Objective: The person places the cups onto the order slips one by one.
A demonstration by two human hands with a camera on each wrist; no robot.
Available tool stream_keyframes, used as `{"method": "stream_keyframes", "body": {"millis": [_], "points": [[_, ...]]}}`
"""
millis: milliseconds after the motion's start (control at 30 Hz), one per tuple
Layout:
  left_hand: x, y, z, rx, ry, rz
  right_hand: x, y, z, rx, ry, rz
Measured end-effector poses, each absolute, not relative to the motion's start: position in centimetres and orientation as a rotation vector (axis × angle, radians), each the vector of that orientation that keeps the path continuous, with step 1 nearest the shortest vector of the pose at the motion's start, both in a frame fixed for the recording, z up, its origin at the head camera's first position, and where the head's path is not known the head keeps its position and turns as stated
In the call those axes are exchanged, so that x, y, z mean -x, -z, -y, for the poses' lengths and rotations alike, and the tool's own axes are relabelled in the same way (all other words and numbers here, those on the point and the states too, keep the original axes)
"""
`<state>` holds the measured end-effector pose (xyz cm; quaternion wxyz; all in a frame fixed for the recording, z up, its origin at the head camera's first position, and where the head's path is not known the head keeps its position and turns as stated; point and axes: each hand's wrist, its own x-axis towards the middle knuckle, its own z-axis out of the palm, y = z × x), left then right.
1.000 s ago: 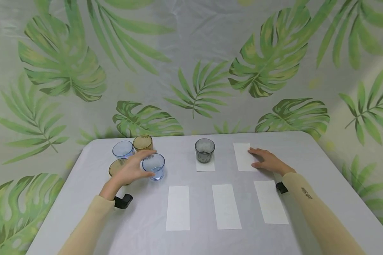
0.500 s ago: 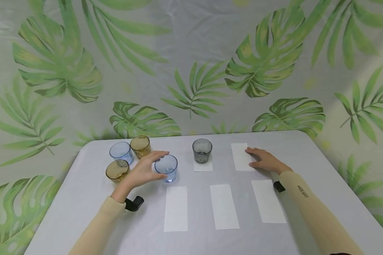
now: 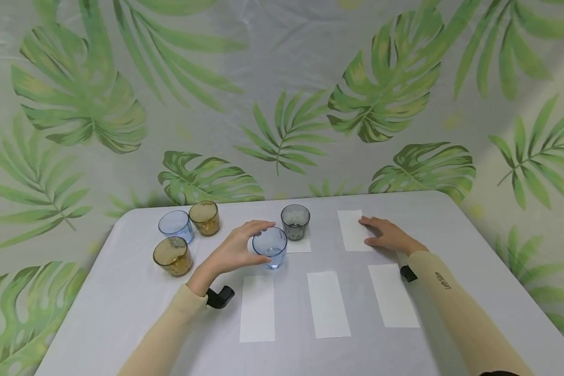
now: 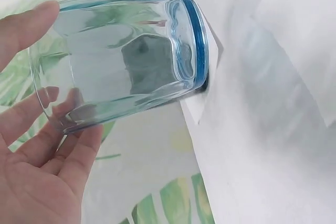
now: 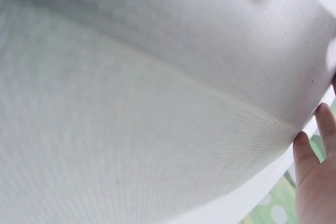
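A clear blue glass [image 3: 273, 251] is held near its rim between the thumb and fingers of my left hand [image 3: 235, 249], just above the table. In the left wrist view the blue glass [image 4: 121, 61] fills the middle, gripped at its open end. Right behind it stands a grey glass [image 3: 295, 222] on a white paper strip [image 3: 303, 247]. My right hand [image 3: 391, 235] rests on the right edge of another paper strip [image 3: 352, 232], holding nothing. In the right wrist view the fingertips [image 5: 301, 140] touch the white surface.
Two amber glasses [image 3: 173, 257] [image 3: 204, 219] and a second blue glass [image 3: 176, 225] stand at the table's left. Three more paper strips [image 3: 257, 310] [image 3: 329, 305] [image 3: 394, 296] lie in a front row. A leaf-patterned cloth [image 3: 282, 104] hangs behind the table.
My left hand has carried the blue glass rightward, from beside the amber glasses to in front of the grey glass. My right hand has stayed at the same paper strip.
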<state>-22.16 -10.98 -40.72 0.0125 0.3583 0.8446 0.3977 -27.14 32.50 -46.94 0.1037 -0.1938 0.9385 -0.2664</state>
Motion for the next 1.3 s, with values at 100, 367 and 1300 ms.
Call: {"method": "stream_keyframes", "body": {"millis": [100,367,1300], "points": [[22.2,40.5,10.2,-1.138,-1.242,-2.616,27.2,46.9,-32.5,0.563,0.782,-2.766],[22.3,40.6,7.5,-1.179,-1.230,-2.563,27.2,46.9,-32.5,0.566,0.785,-2.761],[25.4,41.5,-2.2,-1.241,-1.177,-2.526,27.2,47.2,-32.3,0.528,0.775,-2.786]]}}
